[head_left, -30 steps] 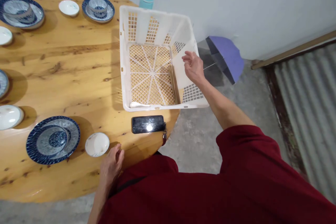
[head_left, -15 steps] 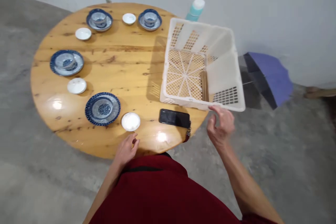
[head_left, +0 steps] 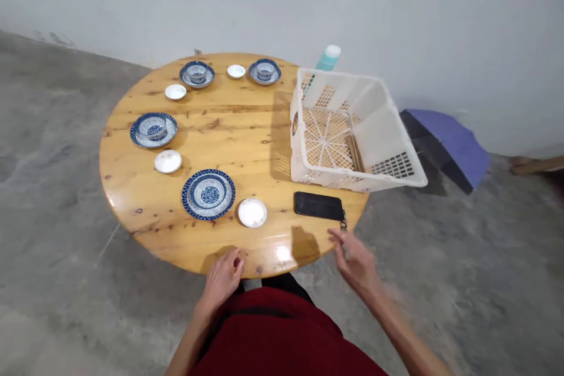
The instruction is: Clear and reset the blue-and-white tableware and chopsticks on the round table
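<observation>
At the near edge of the round wooden table (head_left: 220,141), my left hand (head_left: 224,275) is empty, its fingers loosely bent. My right hand (head_left: 355,258) is beside the edge on the right, also holding nothing, thumb and fingers apart, just below the strap of a black phone (head_left: 318,205). Left of the phone lies a small white dish (head_left: 252,212). Beside that dish, a blue-patterned bowl (head_left: 210,194) sits on a blue-rimmed plate (head_left: 189,207). A white plastic basket (head_left: 337,179) stands behind the phone, with wooden chopsticks (head_left: 355,154) lying in its bottom.
More bowls on plates, such as one bowl (head_left: 152,128) at the left, and small dishes (head_left: 168,161) line the far and left rim. A turquoise bottle (head_left: 328,58) is behind the basket. An open purple umbrella (head_left: 453,144) rests on the floor at right.
My right hand has come away from the basket's near rim and moved down toward me, near the phone strap. My left hand stays at the table edge. The view has tilted up.
</observation>
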Demonstrator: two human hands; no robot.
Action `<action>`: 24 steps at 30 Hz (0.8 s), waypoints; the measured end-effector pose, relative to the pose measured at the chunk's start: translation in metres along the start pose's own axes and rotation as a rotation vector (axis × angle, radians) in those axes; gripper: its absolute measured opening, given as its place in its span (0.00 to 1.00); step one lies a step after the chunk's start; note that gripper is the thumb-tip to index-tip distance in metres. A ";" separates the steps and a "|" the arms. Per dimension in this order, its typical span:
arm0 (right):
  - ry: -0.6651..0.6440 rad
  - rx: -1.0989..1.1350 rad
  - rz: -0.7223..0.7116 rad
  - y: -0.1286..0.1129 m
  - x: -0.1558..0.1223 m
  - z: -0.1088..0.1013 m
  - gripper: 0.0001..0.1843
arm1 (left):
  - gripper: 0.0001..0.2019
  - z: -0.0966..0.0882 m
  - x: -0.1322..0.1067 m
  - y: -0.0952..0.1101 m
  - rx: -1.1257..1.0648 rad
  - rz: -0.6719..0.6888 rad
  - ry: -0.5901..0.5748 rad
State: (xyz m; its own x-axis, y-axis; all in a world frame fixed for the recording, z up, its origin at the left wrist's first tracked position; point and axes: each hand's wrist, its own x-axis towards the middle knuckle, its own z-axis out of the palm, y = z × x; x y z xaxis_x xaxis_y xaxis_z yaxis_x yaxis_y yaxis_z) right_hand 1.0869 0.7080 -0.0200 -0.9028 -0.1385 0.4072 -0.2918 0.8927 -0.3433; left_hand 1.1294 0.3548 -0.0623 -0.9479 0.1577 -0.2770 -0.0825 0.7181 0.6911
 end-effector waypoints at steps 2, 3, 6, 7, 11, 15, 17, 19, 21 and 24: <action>-0.130 0.128 0.012 -0.020 -0.027 0.021 0.15 | 0.19 -0.006 -0.006 -0.006 0.016 -0.013 0.000; -0.170 0.193 0.028 -0.029 -0.037 0.030 0.15 | 0.19 -0.009 -0.008 -0.009 0.026 -0.022 0.002; -0.281 0.351 0.125 -0.049 -0.056 0.048 0.16 | 0.19 -0.014 -0.012 -0.011 0.064 -0.053 0.008; -0.319 0.390 0.158 -0.053 -0.058 0.052 0.17 | 0.19 -0.015 -0.013 -0.009 0.078 -0.063 0.011; -0.437 0.478 0.245 -0.057 -0.062 0.058 0.19 | 0.19 -0.013 -0.016 0.006 0.119 -0.095 0.033; -0.485 0.499 0.346 -0.047 -0.075 0.054 0.20 | 0.19 -0.005 -0.016 0.026 0.126 -0.109 -0.031; -0.497 0.506 0.401 -0.038 -0.085 0.050 0.19 | 0.20 -0.001 -0.015 0.033 0.132 -0.112 -0.072; -0.501 0.519 0.446 -0.030 -0.094 0.047 0.19 | 0.20 0.002 -0.015 0.038 0.131 -0.110 -0.078; -0.497 0.542 0.471 -0.023 -0.100 0.045 0.19 | 0.21 0.005 -0.017 0.040 0.123 -0.105 -0.058; -0.477 0.582 0.459 -0.018 -0.099 0.045 0.19 | 0.21 0.010 -0.020 0.039 0.112 -0.107 -0.015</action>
State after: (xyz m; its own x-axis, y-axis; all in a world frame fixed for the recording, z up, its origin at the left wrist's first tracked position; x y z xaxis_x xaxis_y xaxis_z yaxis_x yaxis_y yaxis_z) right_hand 1.1669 0.6859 -0.0925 -0.9682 -0.1006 -0.2291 0.1347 0.5620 -0.8161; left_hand 1.1485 0.3868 -0.0363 -0.9307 0.0862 -0.3554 -0.1468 0.8020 0.5790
